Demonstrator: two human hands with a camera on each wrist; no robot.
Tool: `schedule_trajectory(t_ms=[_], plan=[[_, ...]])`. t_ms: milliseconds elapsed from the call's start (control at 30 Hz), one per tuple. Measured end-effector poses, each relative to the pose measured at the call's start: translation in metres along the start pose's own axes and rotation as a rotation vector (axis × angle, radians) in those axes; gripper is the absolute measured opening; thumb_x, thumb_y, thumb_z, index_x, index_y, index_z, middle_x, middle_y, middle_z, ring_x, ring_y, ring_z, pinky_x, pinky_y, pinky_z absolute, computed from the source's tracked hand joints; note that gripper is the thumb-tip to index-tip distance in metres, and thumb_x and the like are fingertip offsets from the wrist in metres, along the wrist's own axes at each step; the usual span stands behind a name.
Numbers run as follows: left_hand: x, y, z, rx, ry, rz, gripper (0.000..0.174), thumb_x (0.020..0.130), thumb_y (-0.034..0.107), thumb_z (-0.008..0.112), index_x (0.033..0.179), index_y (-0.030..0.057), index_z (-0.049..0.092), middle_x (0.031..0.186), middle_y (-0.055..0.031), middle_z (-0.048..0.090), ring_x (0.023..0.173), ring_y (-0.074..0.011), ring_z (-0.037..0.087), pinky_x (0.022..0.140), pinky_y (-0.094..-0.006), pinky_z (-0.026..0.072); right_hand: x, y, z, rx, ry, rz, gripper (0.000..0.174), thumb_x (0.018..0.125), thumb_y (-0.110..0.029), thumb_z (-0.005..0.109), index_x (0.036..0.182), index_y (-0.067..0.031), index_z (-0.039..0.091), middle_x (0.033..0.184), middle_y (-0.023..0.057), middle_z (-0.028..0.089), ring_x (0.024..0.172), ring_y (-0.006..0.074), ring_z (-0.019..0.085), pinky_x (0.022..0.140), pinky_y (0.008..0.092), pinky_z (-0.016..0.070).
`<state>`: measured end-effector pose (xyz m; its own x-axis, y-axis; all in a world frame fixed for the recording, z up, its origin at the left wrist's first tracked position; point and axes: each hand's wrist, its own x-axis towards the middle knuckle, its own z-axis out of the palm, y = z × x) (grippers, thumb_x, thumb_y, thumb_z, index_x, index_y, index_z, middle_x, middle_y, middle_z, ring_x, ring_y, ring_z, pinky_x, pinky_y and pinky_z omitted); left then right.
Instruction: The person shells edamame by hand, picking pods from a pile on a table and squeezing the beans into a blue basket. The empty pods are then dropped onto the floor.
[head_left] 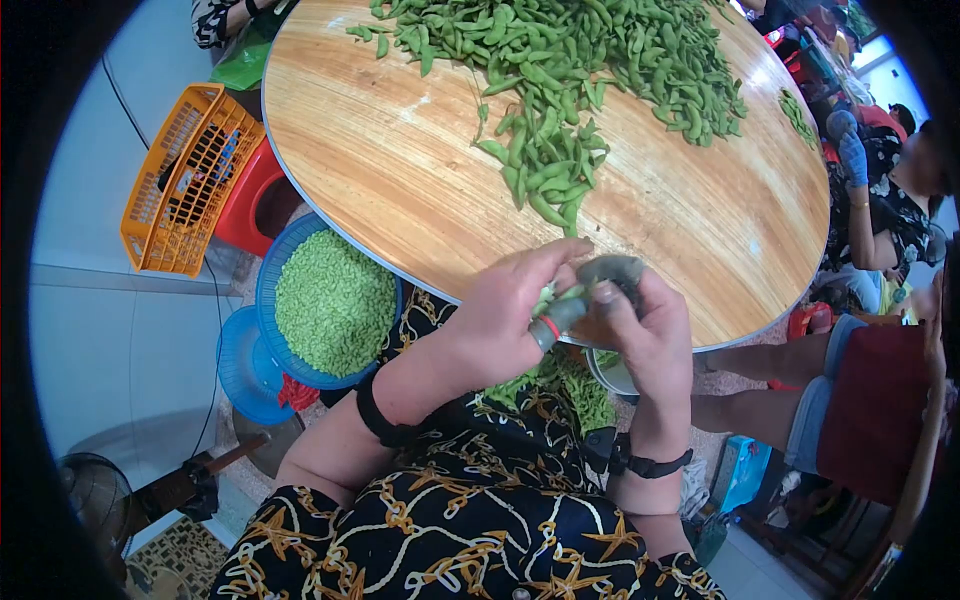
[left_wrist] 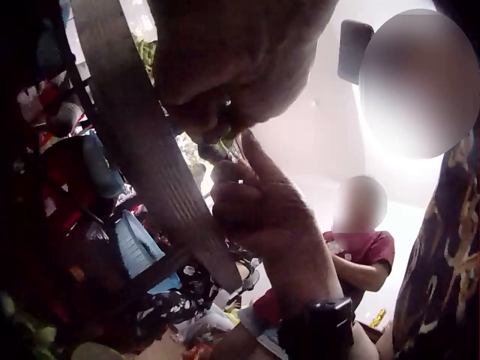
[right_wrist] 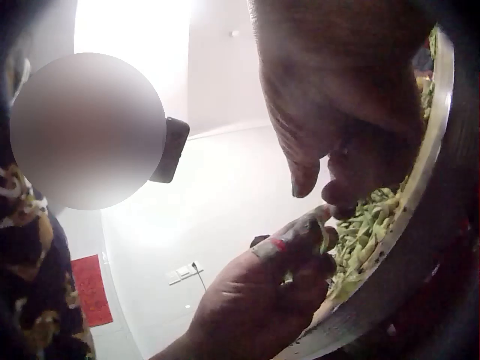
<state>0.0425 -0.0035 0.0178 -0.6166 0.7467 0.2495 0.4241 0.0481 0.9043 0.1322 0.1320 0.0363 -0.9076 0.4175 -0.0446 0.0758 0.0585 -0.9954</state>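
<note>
Low over the table's near edge, my left hand (head_left: 485, 325) grips a green pod (head_left: 570, 293) between thumb and fingers. A grey cover with a red band wraps one of its digits. My right hand (head_left: 650, 335) is close beside it, fingers curled and thumb bent towards the pod; grey material covers some fingertips. Whether the right fingers pinch the pod is hidden. In the left wrist view, my left hand (left_wrist: 240, 60) is above my right hand (left_wrist: 270, 210). The right wrist view has my right hand (right_wrist: 337, 90) over my left hand (right_wrist: 262, 292).
Many green pods (head_left: 560, 60) lie across the round wooden table (head_left: 370, 130). To the left are a blue basket (head_left: 268, 300) of shelled beans (head_left: 335, 300), a red stool (head_left: 240, 215) and an orange crate (head_left: 150, 225). Below my hands is a metal-rimmed bowl (head_left: 615, 378); people are at the right.
</note>
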Motion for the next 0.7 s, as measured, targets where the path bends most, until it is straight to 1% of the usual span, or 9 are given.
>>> schedule_trajectory(t_ms=[167,233,333,400,467,500,533,600,700], plan=[[0.002,0.001,-0.013,-0.021,-0.098,-0.053,0.031,0.078,0.005,0.059,0.109,0.0049,0.058,0.083,-0.0084,0.059,0.080,-0.0172,0.061,0.072,-0.0277,0.0471,-0.002,0.010,-0.001,0.084,-0.010,0.079,0.013,0.087,-0.011,0.058,0.092,0.0017,0.059,0.068,-0.0009,0.058,0.058,0.0021,0.051,0.050,0.0168,0.0424],[0.001,-0.010,-0.020,0.295,-0.230,0.437,0.034,0.078,0.006,0.059,0.112,0.0050,0.056,0.079,-0.0066,0.057,0.077,-0.0127,0.059,0.068,-0.0251,0.0467,-0.004,0.014,-0.006,0.581,-0.188,0.284,0.012,0.087,-0.010,0.056,0.091,0.0013,0.058,0.059,-0.0020,0.052,0.046,0.0016,0.042,0.041,0.0158,0.0341],[0.001,-0.011,-0.018,0.103,-0.133,0.444,0.027,0.080,0.005,0.057,0.107,0.0031,0.057,0.078,-0.0043,0.056,0.074,-0.0088,0.055,0.063,-0.0228,0.0456,-0.006,0.013,0.000,0.967,-0.283,0.417,0.012,0.088,-0.011,0.055,0.091,0.0006,0.057,0.054,-0.0032,0.045,0.040,0.0014,0.033,0.038,0.0154,0.0254],[-0.001,-0.015,-0.016,-0.105,-0.071,0.279,0.021,0.080,0.005,0.057,0.101,0.0024,0.057,0.079,-0.0038,0.056,0.073,-0.0092,0.055,0.062,-0.0227,0.0453,0.000,0.014,-0.011,1.031,-0.364,0.436,0.014,0.085,-0.013,0.060,0.090,0.0005,0.058,0.057,-0.0020,0.050,0.043,0.0032,0.039,0.039,0.0180,0.0296],[-0.003,-0.017,-0.018,-0.309,-0.006,0.112,0.015,0.081,0.005,0.057,0.095,0.0018,0.058,0.079,-0.0032,0.057,0.072,-0.0095,0.054,0.061,-0.0226,0.0449,0.006,0.004,-0.025,0.124,-0.687,0.077,0.018,0.081,-0.015,0.064,0.088,0.0004,0.058,0.059,-0.0006,0.054,0.047,0.0065,0.047,0.043,0.0229,0.0358],[-0.002,-0.016,-0.022,-0.439,0.086,-0.082,0.012,0.080,0.005,0.058,0.092,0.0016,0.057,0.079,-0.0029,0.056,0.071,-0.0096,0.054,0.061,-0.0229,0.0444,0.010,0.007,-0.019,-0.086,-0.591,-0.116,0.021,0.077,-0.016,0.067,0.088,-0.0006,0.058,0.063,0.0056,0.060,0.052,0.0168,0.056,0.048,0.0305,0.0424],[-0.001,-0.016,-0.024,-0.567,0.178,-0.278,0.009,0.080,0.004,0.059,0.088,0.0015,0.056,0.079,-0.0025,0.056,0.071,-0.0097,0.053,0.061,-0.0233,0.0440,0.015,0.006,-0.015,-0.086,-0.590,-0.115,0.021,0.077,-0.016,0.067,0.088,-0.0006,0.058,0.063,0.0056,0.060,0.052,0.0168,0.056,0.048,0.0305,0.0424],[0.002,-0.022,-0.021,-0.402,0.184,-0.183,0.010,0.080,0.008,0.061,0.087,0.0015,0.058,0.080,-0.0043,0.057,0.070,-0.0120,0.055,0.062,-0.0252,0.0441,0.024,0.000,0.000,-0.791,0.047,-0.177,0.021,0.076,-0.017,0.067,0.089,-0.0022,0.059,0.065,0.0130,0.061,0.055,0.0272,0.060,0.052,0.0364,0.0453],[0.004,-0.025,-0.021,-0.091,0.161,-0.006,0.013,0.080,0.009,0.062,0.090,0.0011,0.060,0.080,-0.0072,0.059,0.070,-0.0159,0.057,0.061,-0.0272,0.0443,0.035,0.013,0.012,-0.946,0.146,-0.241,0.017,0.076,-0.017,0.065,0.082,-0.0030,0.057,0.066,0.0167,0.060,0.060,0.0340,0.059,0.054,0.0407,0.0461]])
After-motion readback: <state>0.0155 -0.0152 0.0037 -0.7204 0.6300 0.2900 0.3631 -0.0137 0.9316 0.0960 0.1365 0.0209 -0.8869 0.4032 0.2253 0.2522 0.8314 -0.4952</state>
